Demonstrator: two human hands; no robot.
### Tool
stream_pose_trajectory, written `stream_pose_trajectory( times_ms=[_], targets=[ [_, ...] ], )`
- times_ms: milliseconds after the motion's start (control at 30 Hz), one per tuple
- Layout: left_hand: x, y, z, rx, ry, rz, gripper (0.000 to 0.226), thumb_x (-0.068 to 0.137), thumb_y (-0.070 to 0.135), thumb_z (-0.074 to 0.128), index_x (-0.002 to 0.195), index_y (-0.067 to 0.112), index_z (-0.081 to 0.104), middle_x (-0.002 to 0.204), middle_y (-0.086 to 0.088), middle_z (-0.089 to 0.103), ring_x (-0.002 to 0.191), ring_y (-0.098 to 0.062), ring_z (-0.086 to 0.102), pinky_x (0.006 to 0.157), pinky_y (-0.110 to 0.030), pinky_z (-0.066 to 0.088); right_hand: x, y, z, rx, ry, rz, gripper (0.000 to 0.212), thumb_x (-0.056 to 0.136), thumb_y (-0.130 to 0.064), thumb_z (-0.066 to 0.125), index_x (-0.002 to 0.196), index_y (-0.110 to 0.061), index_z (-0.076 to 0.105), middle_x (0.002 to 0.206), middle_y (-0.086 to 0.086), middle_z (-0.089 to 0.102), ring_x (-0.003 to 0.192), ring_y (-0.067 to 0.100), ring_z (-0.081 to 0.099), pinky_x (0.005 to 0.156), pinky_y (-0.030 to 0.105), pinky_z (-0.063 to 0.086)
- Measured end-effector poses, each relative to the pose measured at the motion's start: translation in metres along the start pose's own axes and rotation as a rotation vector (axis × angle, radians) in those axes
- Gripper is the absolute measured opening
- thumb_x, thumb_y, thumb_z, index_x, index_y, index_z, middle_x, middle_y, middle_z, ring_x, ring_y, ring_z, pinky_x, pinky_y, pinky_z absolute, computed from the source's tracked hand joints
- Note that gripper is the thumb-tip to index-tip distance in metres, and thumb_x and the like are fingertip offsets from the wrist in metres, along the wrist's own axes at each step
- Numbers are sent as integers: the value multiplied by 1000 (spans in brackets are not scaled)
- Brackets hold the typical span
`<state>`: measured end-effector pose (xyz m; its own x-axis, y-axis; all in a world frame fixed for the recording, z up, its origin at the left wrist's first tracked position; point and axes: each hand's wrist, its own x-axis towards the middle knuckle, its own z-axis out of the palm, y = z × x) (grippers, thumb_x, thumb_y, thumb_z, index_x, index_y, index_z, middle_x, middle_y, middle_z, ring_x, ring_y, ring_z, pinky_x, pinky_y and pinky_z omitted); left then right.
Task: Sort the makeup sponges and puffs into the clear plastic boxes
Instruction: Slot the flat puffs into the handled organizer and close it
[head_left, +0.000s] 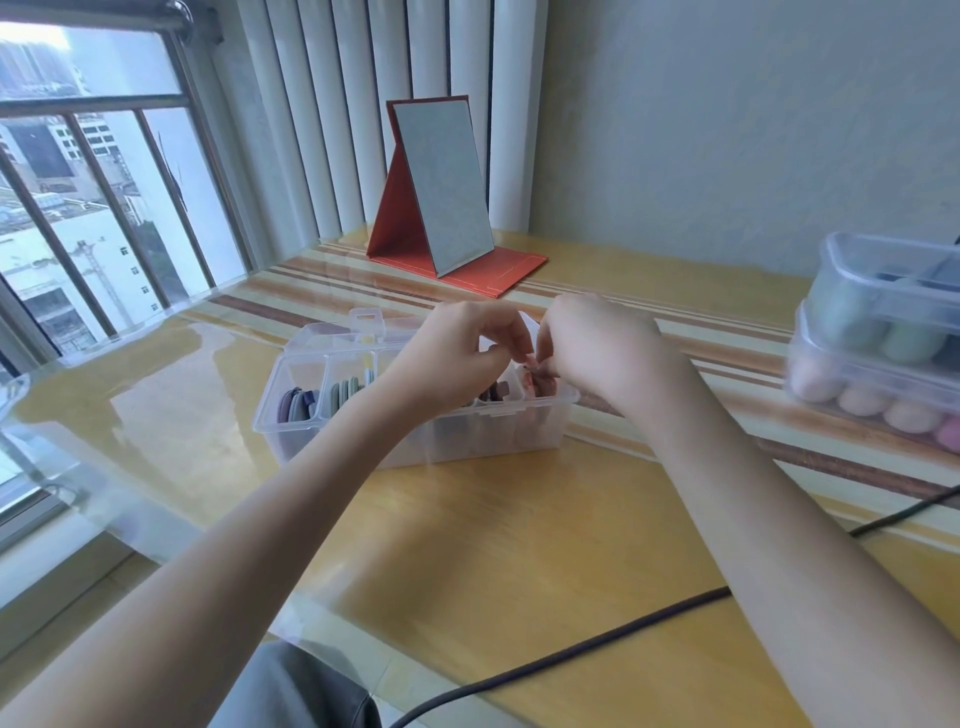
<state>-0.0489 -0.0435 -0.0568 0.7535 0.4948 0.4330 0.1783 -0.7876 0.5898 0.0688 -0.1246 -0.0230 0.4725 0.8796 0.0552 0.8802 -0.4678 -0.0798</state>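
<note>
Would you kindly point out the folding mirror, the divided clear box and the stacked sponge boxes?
folding mirror (441, 182), head view, glass face.
divided clear box (415, 447), head view, front wall.
stacked sponge boxes (852, 260), head view, upper rim.

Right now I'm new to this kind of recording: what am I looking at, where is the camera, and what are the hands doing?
One picture, from a camera worn on a person's head, looking down at their bare arms. No machine here. The left hand and right hand meet over the right end of a clear divided box on the table, pinching something small and pinkish; what exactly is hidden. Flat puffs stand in the box's left compartments. At right, stacked clear boxes hold egg-shaped sponges. A folding mirror stands behind; a dark cable crosses the front.
</note>
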Motion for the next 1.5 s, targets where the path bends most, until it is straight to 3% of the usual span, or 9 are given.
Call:
stream_pose_trajectory(
  times_ms=[167,300,500,667,1000,1100,1333,1400,1500],
  targets=[
    [-1,2,0,66,-46,-28,34,75,-8,44,84,15,67,85,5,71,82,-2,61,71,-3,41,0,9,-9,106,98,-18,13,88,-21,70,99,-26,67,105,-3,60,91,26,57,65,29,34],
    [0,5,0,100,-33,-59,35,77,-9,44,83,14,70,89,6,67,79,12,54,74,3,34,8,13,-1,103,-102,-42,23,93,-16,59,99,-33,73,98,-8,68,85,23,61,63,27,40],
    [0,2,1,124,-9,-73,38,74,-3,47,73,21,76,85,0,73,88,-16,62,84,-34,51,3,14,-8,146,-236,-130,31,97,-14,49,120,-23,68,110,-7,68,85,15,57,63,23,40],
    [5,-3,5,212,-32,-104,39,75,-1,45,69,29,68,94,-1,69,103,-21,54,99,-45,40,-4,15,-21,130,-169,-97,58,88,8,37,105,-33,74,79,-13,63,51,13,39,44,23,30],
    [1,3,1,158,-13,-113,41,77,-9,41,85,19,69,99,3,66,95,-11,56,85,-21,45,-3,10,-19,87,-217,-103,47,88,4,41,102,-25,76,73,-6,58,57,16,41,48,24,29],
    [3,2,0,168,-13,-144,42,78,-8,40,76,21,69,103,-3,67,93,-18,61,85,-33,51,-6,9,-20,15,-333,-101,48,84,10,45,115,-17,71,82,-1,63,60,17,45,47,24,29],
    [-3,1,-15,198,177,-169,39,88,-6,41,85,19,72,100,-2,71,90,-16,64,86,-36,53,7,16,5,544,33,-10,42,90,-1,37,82,-23,72,95,-11,55,48,8,36,43,21,29],
    [-17,-10,-38,151,398,-250,31,92,1,43,95,17,69,102,0,68,91,-13,61,85,-31,50,15,17,21,794,15,50,21,99,-21,42,112,-20,59,106,-8,53,71,7,52,60,21,41],
    [-43,-44,-70,19,621,-538,28,92,17,44,117,12,56,115,-4,60,104,-20,56,88,-36,44,22,11,40,1095,-146,138,50,99,-46,42,140,-18,36,139,-1,43,120,17,46,97,32,36]
  ],
)
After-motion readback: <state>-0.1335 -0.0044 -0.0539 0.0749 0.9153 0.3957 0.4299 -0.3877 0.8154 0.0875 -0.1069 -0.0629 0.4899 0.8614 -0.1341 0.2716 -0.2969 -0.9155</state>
